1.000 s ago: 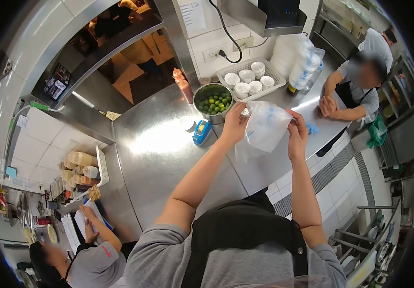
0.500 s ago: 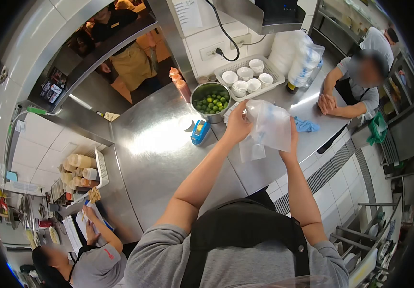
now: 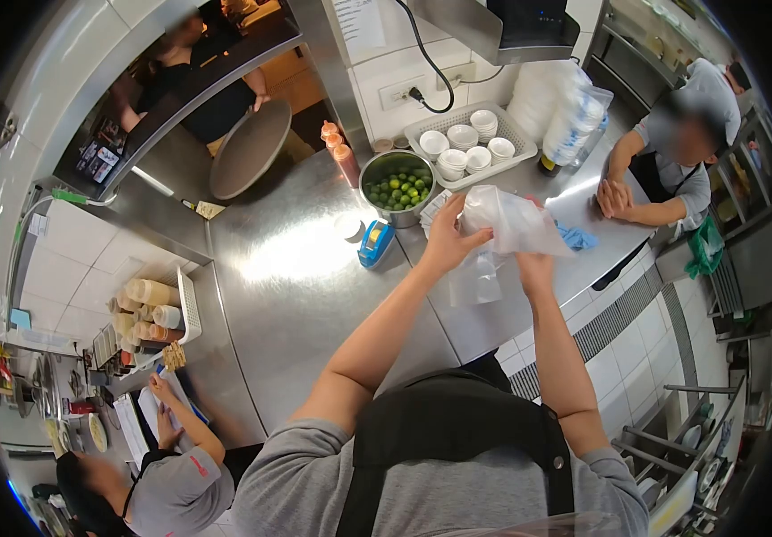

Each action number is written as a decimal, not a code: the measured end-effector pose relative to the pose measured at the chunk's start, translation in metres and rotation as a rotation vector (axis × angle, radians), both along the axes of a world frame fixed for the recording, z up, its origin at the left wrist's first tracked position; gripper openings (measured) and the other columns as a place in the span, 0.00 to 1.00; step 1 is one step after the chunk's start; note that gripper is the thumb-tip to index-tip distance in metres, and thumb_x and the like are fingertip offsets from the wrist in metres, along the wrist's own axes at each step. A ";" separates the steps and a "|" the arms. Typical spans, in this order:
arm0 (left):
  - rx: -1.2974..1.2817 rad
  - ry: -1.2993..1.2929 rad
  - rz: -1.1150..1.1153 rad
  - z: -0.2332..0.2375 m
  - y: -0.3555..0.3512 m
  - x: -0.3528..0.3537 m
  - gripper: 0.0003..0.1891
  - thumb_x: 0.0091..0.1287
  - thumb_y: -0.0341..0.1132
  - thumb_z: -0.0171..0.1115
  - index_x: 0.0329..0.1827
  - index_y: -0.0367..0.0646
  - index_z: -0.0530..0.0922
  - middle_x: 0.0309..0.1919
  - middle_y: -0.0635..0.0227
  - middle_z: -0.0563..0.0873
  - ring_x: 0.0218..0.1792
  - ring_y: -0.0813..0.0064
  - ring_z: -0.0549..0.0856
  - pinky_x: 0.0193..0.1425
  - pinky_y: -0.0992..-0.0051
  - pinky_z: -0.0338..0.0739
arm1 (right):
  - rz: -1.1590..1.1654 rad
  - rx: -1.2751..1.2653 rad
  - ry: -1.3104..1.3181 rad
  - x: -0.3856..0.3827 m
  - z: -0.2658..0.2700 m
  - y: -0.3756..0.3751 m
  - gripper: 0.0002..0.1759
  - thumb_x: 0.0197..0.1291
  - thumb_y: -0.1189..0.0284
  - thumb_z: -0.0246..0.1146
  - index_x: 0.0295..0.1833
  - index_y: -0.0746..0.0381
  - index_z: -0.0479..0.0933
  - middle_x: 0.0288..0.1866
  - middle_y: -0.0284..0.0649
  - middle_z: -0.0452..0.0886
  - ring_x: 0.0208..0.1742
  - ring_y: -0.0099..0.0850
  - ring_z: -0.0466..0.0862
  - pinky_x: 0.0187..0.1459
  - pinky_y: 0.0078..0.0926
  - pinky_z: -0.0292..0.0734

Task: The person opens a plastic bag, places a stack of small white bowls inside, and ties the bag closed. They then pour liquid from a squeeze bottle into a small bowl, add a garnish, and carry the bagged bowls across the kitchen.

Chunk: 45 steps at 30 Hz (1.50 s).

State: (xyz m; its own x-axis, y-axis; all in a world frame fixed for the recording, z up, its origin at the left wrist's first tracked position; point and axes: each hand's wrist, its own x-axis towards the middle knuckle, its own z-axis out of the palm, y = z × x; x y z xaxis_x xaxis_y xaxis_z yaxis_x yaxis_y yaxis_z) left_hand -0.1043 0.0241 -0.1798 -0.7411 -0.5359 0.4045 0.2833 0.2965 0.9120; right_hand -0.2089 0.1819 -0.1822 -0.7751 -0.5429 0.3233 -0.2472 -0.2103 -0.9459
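A translucent plastic bag [image 3: 522, 225] is held up over the right part of the steel counter. My left hand [image 3: 448, 240] grips its left side, thumb stretched across toward the bag's middle. Below the bag's lower right edge is my right hand [image 3: 534, 271], closed on the plastic, its fingertips hidden by it. A clear lower part [image 3: 475, 279] hangs between the two hands; what it contains, if anything, I cannot make out. Just beyond my left hand stands a steel pot [image 3: 394, 215] of green limes [image 3: 399, 190]. A blue cloth or glove [image 3: 577, 238] lies right of the bag.
A blue tape dispenser [image 3: 375, 244] sits on the counter [image 3: 332, 349]. Behind are sauce bottles [image 3: 345, 165] and a basket [image 3: 516, 159] of white bowls. One person leans at the right; another writes at the left. Someone holds a round tray [image 3: 251, 150] at the pass-through.
The bag has tilted and stretched out to the right. My right hand has shifted slightly left, beneath it. At the pass-through, a person with a round tray has come into view.
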 end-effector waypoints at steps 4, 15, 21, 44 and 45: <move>-0.004 -0.054 -0.003 0.002 0.005 0.006 0.33 0.54 0.34 0.79 0.64 0.36 0.77 0.57 0.61 0.80 0.58 0.66 0.81 0.58 0.67 0.76 | 0.031 -0.009 -0.093 -0.008 -0.025 -0.004 0.40 0.54 0.81 0.71 0.74 0.65 0.66 0.68 0.42 0.75 0.69 0.34 0.76 0.69 0.31 0.69; 0.073 0.133 0.113 0.010 0.011 0.011 0.17 0.71 0.32 0.68 0.60 0.37 0.80 0.52 0.67 0.85 0.47 0.82 0.81 0.45 0.80 0.77 | -0.240 0.064 0.199 0.011 0.000 -0.002 0.47 0.46 0.83 0.71 0.74 0.67 0.62 0.69 0.46 0.73 0.68 0.37 0.76 0.70 0.33 0.68; 0.115 0.108 0.318 0.001 0.044 0.019 0.09 0.74 0.34 0.64 0.48 0.37 0.83 0.41 0.71 0.84 0.38 0.83 0.78 0.33 0.81 0.66 | -0.158 0.022 -0.016 0.035 0.004 -0.002 0.42 0.51 0.75 0.78 0.69 0.70 0.65 0.66 0.48 0.74 0.65 0.35 0.76 0.65 0.35 0.72; 0.240 0.034 0.248 -0.016 0.032 0.027 0.20 0.84 0.43 0.48 0.39 0.39 0.81 0.25 0.81 0.72 0.27 0.90 0.65 0.31 0.81 0.56 | -0.158 0.162 0.305 0.028 0.017 -0.026 0.53 0.35 0.64 0.86 0.67 0.68 0.67 0.61 0.51 0.76 0.62 0.44 0.78 0.63 0.42 0.74; 0.265 -0.002 0.226 -0.014 0.032 0.029 0.20 0.84 0.43 0.48 0.38 0.39 0.81 0.24 0.81 0.72 0.26 0.89 0.65 0.30 0.80 0.56 | -0.140 0.179 0.311 0.027 0.015 -0.024 0.52 0.34 0.66 0.86 0.67 0.68 0.68 0.61 0.49 0.76 0.63 0.42 0.78 0.63 0.41 0.74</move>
